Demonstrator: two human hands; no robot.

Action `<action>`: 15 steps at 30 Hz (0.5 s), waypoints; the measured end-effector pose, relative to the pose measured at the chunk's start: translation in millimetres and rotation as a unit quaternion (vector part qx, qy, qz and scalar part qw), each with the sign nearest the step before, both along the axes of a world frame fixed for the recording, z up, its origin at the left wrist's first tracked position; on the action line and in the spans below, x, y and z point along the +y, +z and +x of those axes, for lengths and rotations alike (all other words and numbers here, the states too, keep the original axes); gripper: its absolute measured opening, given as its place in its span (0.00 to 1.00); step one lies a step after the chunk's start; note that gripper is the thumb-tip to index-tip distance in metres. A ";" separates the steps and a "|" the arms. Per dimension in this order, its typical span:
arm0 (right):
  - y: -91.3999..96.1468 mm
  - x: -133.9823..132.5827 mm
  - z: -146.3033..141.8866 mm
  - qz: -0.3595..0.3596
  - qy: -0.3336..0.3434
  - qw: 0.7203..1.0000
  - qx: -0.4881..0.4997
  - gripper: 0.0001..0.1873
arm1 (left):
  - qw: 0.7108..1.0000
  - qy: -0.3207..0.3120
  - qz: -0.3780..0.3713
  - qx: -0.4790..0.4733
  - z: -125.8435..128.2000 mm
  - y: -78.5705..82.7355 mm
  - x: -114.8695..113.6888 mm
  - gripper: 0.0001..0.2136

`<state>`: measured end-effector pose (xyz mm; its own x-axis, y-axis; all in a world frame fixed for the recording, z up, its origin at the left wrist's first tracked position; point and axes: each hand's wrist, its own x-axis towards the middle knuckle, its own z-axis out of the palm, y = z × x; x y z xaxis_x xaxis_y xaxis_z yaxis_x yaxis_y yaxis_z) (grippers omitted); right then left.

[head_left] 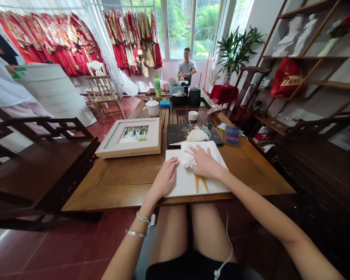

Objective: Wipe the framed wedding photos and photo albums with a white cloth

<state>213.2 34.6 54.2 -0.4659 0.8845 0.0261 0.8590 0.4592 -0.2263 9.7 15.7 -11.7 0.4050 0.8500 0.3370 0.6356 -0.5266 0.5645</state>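
A white board [176, 188] lies at the table's near edge. My left hand [167, 175] rests flat on its left side, fingers stretched out and holding nothing. My right hand [205, 161] presses a bunched white cloth [188, 159] against the board, with the bunch between thumb and spread fingers. Two yellow strips [196, 183] show on the board below that hand; their upper ends are hidden. Just beyond lies a dark picture panel [176, 132], with a pale cloth-like piece [197, 135] over part of it.
A framed photo [160, 136] lies left on the wooden table [128, 175]. A phone [232, 135] lies right. Farther back are a white cup [193, 115], a lidded white pot [151, 107] and a green bottle [157, 86]. A person [187, 68] sits beyond; another stands left.
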 end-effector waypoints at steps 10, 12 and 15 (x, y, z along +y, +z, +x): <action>-2.7 -126.1 -37.2 0.067 0.052 0.994 -0.074 0.42 | 1.000 0.004 -0.009 -0.026 -0.1 0.7 -1.2 0.18; 0.5 -123.9 -35.2 0.052 0.049 0.996 -0.061 0.41 | 0.999 0.008 -0.015 -0.029 0.3 1.7 -1.7 0.18; 4.1 -99.6 -31.4 0.053 0.008 0.997 -0.054 0.38 | 0.999 0.006 -0.025 -0.032 0.9 2.8 -1.7 0.17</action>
<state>181.8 -65.0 58.4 -0.4851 0.8718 0.0681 0.8681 0.4895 -0.0820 10.5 14.1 -9.0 0.3730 0.8712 0.3193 0.6041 -0.4892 0.6291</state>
